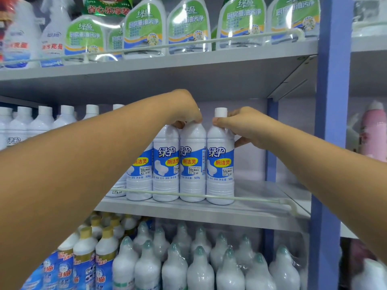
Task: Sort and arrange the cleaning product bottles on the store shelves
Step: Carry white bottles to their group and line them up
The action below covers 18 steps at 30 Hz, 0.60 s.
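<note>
Several white bottles with blue labels stand in a row at the front of the middle shelf (188, 212), behind a thin rail. My left hand (184, 107) is closed over the caps of two of them, the second bottle from the right (192, 164) and the one to its left (166, 164). My right hand (245, 126) grips the neck and shoulder of the rightmost bottle (220, 164), whose white cap stays visible. All the bottles stand upright, side by side and touching.
More white bottles (41, 120) fill the middle shelf at left. Green-labelled spray bottles (188, 26) line the top shelf. Shrink-wrapped white bottles (199, 266) and gold-capped bottles (85, 254) fill the lower shelf. The blue upright (330, 122) bounds the right; shelf space right of the rightmost bottle is bare.
</note>
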Each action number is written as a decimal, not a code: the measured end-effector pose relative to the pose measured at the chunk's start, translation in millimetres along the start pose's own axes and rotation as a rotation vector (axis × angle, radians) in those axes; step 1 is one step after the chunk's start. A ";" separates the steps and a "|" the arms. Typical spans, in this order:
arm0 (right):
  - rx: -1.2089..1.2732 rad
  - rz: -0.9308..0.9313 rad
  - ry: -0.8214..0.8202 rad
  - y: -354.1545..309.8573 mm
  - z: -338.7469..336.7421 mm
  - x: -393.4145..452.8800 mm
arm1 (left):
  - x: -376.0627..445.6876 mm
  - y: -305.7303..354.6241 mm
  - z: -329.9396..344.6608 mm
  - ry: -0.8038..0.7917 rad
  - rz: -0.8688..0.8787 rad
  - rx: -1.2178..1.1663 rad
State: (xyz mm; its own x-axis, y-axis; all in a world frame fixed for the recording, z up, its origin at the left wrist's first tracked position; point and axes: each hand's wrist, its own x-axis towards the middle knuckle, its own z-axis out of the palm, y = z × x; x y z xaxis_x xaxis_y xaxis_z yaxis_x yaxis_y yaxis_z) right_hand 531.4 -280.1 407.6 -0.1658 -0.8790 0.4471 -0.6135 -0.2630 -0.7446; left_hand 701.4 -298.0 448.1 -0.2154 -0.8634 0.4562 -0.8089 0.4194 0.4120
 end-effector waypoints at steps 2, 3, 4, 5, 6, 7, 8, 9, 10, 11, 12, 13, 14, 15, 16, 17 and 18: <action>-0.039 0.020 -0.105 0.4 -3.9 -2.2 | -4.6 -0.9 -0.4 -0.032 0.001 -0.006; -0.055 0.029 -0.152 0.3 -5.3 -4.0 | -6.2 -1.2 0.1 -0.048 0.000 -0.019; -0.064 0.030 -0.181 0.3 -6.0 -5.2 | -7.1 -1.3 1.1 -0.054 0.000 -0.031; -0.068 0.025 -0.189 0.1 -6.0 -6.4 | -7.7 -1.0 1.9 -0.051 -0.001 -0.040; -0.069 0.016 -0.185 0.1 -5.5 -6.8 | -7.3 -0.5 2.5 -0.045 -0.003 -0.051; -0.066 0.007 -0.177 -0.2 -4.9 -7.1 | -7.0 0.4 2.5 -0.042 -0.006 -0.063; -0.062 0.001 -0.170 -0.1 -4.1 -7.1 | -6.8 1.7 2.2 -0.042 -0.009 -0.069; -0.060 -0.003 -0.166 0.0 -3.8 -7.2 | -6.6 3.1 1.6 -0.044 -0.013 -0.062; -0.060 -0.004 -0.163 0.6 -3.8 -6.8 | -6.7 4.6 1.0 -0.048 -0.017 -0.043; -0.057 -0.006 -0.162 1.2 -3.9 -6.5 | -7.7 6.3 0.5 -0.052 -0.022 -0.015; -0.052 -0.008 -0.164 2.0 -4.0 -6.0 | -8.6 7.8 0.5 -0.053 -0.024 0.016; -0.049 -0.009 -0.167 2.4 -3.9 -5.8 | -9.5 9.1 0.3 -0.055 -0.025 0.047; -0.048 -0.010 -0.170 2.7 -3.7 -5.2 | -10.4 10.4 0.3 -0.058 -0.026 0.078; -0.049 -0.009 -0.172 2.6 -3.6 -4.9 | -11.4 11.4 0.2 -0.060 -0.027 0.110; -0.050 -0.009 -0.173 2.6 -3.5 -4.5 | -12.0 12.2 0.3 -0.059 -0.025 0.142; -0.051 -0.009 -0.174 2.7 -3.6 -4.3 | -12.6 13.1 0.2 -0.056 -0.023 0.171; -0.050 -0.009 -0.176 3.0 -4.0 -3.9 | -12.6 13.7 0.5 -0.056 -0.024 0.187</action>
State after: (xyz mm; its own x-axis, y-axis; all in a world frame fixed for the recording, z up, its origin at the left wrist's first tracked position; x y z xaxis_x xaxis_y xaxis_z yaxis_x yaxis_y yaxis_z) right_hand 527.1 -275.8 405.5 -0.0251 -0.9339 0.3568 -0.6528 -0.2550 -0.7133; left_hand 692.8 -281.6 447.6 -0.2204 -0.8890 0.4013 -0.9006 0.3435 0.2663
